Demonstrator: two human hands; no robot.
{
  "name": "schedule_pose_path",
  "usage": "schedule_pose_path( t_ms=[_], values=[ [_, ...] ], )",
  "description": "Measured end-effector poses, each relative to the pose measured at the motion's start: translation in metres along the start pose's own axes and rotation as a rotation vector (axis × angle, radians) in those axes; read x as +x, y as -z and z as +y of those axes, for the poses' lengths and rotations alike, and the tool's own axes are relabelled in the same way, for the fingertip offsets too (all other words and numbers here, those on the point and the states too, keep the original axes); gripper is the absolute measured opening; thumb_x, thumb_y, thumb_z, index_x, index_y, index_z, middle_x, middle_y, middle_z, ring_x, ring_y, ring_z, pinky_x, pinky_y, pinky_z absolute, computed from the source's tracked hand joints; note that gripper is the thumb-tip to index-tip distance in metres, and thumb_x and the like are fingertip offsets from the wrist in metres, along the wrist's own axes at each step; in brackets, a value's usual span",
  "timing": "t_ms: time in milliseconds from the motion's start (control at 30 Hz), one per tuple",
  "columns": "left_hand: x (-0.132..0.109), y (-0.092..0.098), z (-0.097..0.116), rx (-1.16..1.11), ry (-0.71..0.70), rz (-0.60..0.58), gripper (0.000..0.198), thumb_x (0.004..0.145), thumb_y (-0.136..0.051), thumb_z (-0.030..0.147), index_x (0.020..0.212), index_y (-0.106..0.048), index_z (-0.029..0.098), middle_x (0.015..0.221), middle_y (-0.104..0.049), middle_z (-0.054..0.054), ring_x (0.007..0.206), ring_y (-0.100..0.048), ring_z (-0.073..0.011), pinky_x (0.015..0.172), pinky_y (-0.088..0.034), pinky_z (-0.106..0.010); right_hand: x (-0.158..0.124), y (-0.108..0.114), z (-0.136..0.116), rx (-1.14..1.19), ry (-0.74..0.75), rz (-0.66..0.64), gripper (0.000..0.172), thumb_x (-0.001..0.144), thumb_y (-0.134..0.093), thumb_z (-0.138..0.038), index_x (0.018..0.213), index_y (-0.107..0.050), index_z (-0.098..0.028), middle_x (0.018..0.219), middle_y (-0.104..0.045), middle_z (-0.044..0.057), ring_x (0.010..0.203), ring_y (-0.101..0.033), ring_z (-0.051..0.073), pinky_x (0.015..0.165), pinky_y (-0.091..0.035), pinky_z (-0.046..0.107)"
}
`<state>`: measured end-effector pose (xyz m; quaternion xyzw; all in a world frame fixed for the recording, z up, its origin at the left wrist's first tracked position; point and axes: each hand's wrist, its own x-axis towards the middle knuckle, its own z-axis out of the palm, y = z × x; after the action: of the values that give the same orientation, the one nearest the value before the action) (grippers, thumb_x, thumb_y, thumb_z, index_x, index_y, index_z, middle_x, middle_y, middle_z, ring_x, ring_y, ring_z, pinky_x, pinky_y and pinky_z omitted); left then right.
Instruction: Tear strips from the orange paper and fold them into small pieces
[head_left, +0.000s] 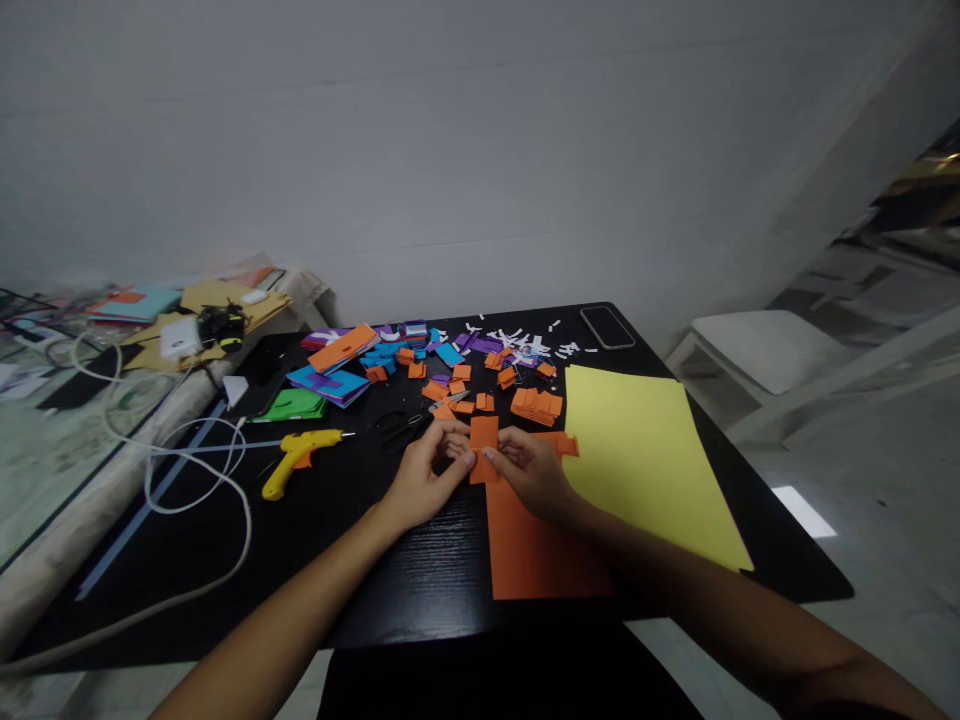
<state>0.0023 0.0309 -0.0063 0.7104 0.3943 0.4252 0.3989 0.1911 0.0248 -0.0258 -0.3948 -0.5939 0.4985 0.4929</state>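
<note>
A small piece of orange paper (484, 436) is pinched between my two hands near the middle of the black table. My left hand (433, 470) grips its left edge with thumb and fingers. On its right edge, my right hand (532, 472) closes with thumb against fingers. Beneath my right hand and forearm lies a larger orange sheet (544, 560). Just beyond the hands are a stack of small orange pieces (536, 405) and several loose folded orange pieces. Scissors (401, 428) with dark handles lie past my left hand, their blades partly among the paper.
A yellow glue gun (304, 455) lies at the left, with a white cable (247, 520) looping beside it. Yellow sheets (652, 450) cover the right side. Blue and green paper packs, purple pieces, white scraps (517, 343) and a phone (607, 327) sit farther back. A white stool (765, 350) stands at right.
</note>
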Motion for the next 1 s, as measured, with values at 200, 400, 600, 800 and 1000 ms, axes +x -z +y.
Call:
schedule_pose_path(
  t_ms=[200, 400, 600, 800, 1000],
  values=[
    [0.0015, 0.0021, 0.0019, 0.193, -0.054, -0.026, 0.019, 0.095, -0.061, 0.032, 0.084, -0.062, 0.017, 0.072, -0.057, 0.001, 0.067, -0.054, -0.0128, 0.064, -0.043, -0.024, -0.0013, -0.0006, -0.0006, -0.031, -0.005, -0.007, 0.029, 0.086, -0.069, -0.049, 0.081, -0.062, -0.021, 0.077, -0.068, 0.002, 0.073, -0.067, 0.019, 0.070, -0.056, 0.033],
    [0.0002, 0.0019, 0.0023, 0.228, -0.067, -0.069, 0.018, 0.096, -0.057, 0.031, 0.086, -0.062, 0.017, 0.072, -0.056, 0.001, 0.067, -0.053, -0.0129, 0.064, -0.042, -0.024, -0.0013, 0.0011, -0.0036, -0.074, -0.044, -0.027, 0.025, 0.084, -0.070, -0.042, 0.076, -0.060, -0.020, 0.074, -0.068, 0.002, 0.068, -0.065, 0.018, 0.066, -0.054, 0.031],
    [0.0034, 0.0036, -0.0007, 0.194, -0.033, -0.045, 0.019, 0.094, -0.058, 0.030, 0.081, -0.060, 0.016, 0.071, -0.055, 0.001, 0.066, -0.051, -0.0124, 0.064, -0.041, -0.023, 0.0050, 0.0050, 0.0019, -0.020, -0.067, -0.014, 0.023, 0.079, -0.071, -0.038, 0.074, -0.057, -0.021, 0.067, -0.062, -0.001, 0.064, -0.062, 0.016, 0.062, -0.052, 0.029],
    [0.0044, 0.0046, -0.0033, 0.148, 0.007, -0.002, 0.024, 0.092, -0.060, 0.034, 0.077, -0.058, 0.016, 0.069, -0.052, 0.002, 0.064, -0.048, -0.0119, 0.061, -0.039, -0.023, 0.0060, 0.0064, 0.0020, 0.086, -0.114, -0.022, 0.024, 0.078, -0.075, -0.040, 0.079, -0.060, -0.021, 0.069, -0.064, -0.001, 0.066, -0.066, 0.016, 0.067, -0.056, 0.031],
    [0.0044, 0.0030, -0.0025, 0.132, 0.009, -0.005, 0.023, 0.092, -0.060, 0.035, 0.079, -0.060, 0.017, 0.069, -0.053, 0.002, 0.064, -0.049, -0.0120, 0.061, -0.040, -0.022, 0.0042, 0.0051, 0.0008, 0.105, -0.123, -0.036, 0.028, 0.079, -0.075, -0.045, 0.079, -0.060, -0.021, 0.067, -0.065, -0.001, 0.064, -0.067, 0.017, 0.065, -0.057, 0.031]
  ],
)
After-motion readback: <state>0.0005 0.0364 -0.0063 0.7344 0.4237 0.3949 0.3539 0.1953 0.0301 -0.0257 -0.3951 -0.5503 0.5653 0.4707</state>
